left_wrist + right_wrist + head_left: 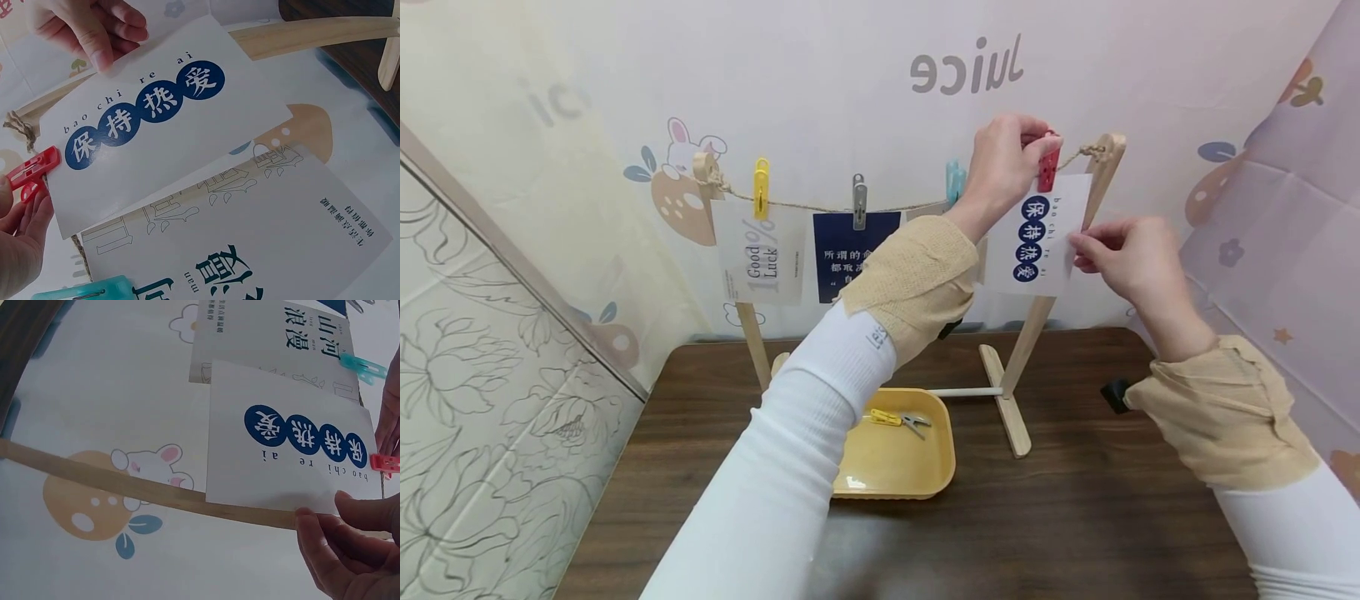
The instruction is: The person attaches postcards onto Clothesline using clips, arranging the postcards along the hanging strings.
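My left hand (1011,162) pinches a red clothespin (1048,165) at the rope's right end, over the top edge of a white card (1000,258) with blue circles and white characters. In the left wrist view the red clothespin (39,167) overlaps that card's edge. My right hand (1138,258) pinches the card's right side between thumb and fingers, also seen in the right wrist view, where the thumb lies on the card (240,475). Beside it, partly behind, hangs another printed card (300,231) under a teal clothespin (955,183).
A wooden stand (1030,342) carries the rope (820,206). A yellow clothespin (762,187) holds a Good Luck card (782,283); a grey clothespin (859,200) holds a dark blue card (831,237). A yellow tray (943,450) with loose clothespins (891,418) stands on the table (1075,500).
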